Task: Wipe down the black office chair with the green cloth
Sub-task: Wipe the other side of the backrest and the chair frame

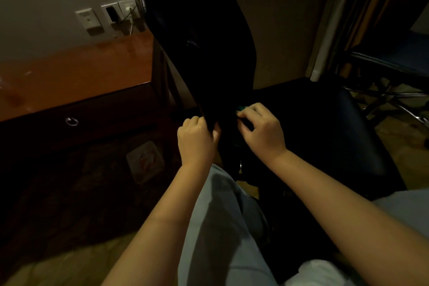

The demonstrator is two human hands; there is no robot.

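The black office chair (204, 49) fills the middle of the view, its tall backrest rising to the top and its seat (325, 127) spreading to the right. My left hand (197, 139) grips the lower edge of the backrest. My right hand (262, 130) holds the green cloth (241, 108) at the base of the backrest, where it meets the seat. Only a small green tip of the cloth shows beyond my fingers; the remainder is hidden under the hand and in shadow.
A wooden desk (76, 72) with a drawer pull (72, 121) stands at the left, under wall sockets (111, 16). Another chair with a metal base (390, 90) is at the right. My knee in light trousers (222, 216) is below the hands.
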